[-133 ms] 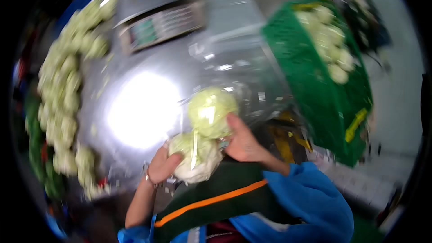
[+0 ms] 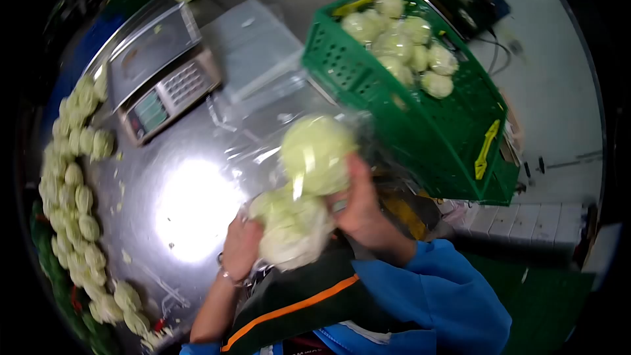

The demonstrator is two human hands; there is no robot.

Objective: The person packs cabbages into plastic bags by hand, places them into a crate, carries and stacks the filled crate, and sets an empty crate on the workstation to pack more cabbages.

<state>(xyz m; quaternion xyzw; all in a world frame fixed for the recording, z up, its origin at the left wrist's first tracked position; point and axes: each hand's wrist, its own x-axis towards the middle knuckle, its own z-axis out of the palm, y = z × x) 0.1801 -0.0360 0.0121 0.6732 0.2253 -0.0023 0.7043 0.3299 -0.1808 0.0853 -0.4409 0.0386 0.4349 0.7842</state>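
Lettering on the shirt (image 2: 299,344) and scale (image 2: 181,85) is unreadable.

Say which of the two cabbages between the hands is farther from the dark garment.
The upper cabbage, with the right hand against its side; the lower cabbage, whiter, sits by the left hand, nearer the garment.

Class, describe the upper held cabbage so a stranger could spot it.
Find the metal table, then the left hand and right hand near its edge. Against the right hand is the upper cabbage. It looks smoother and more yellow-green than the white-bottomed lower cabbage.
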